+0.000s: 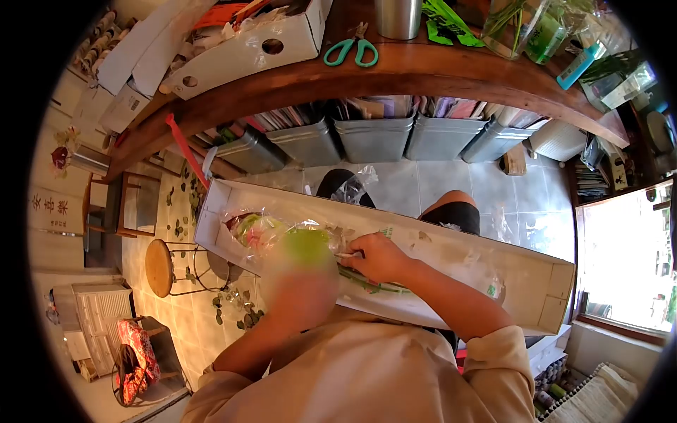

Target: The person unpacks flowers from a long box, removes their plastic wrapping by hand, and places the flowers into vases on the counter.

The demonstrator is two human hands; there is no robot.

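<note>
A long white cardboard box (529,282) lies across my lap. Flowers in clear plastic wrap (257,231) rest in its left part, and green stems (381,285) run rightward from them. My left hand (303,289) is over the left part of the box, blurred, beside a bright green patch; its fingers cannot be made out. With its fingers pinched together, my right hand (374,257) is at the middle of the box, over the stems, on a small pale thing too small to name.
A curved wooden table (423,77) stands ahead, bearing green-handled scissors (352,53), a metal cup (398,17) and an open white box (247,60). Grey bins (374,137) stand below. A round stool (159,268) and fallen leaves are at the left.
</note>
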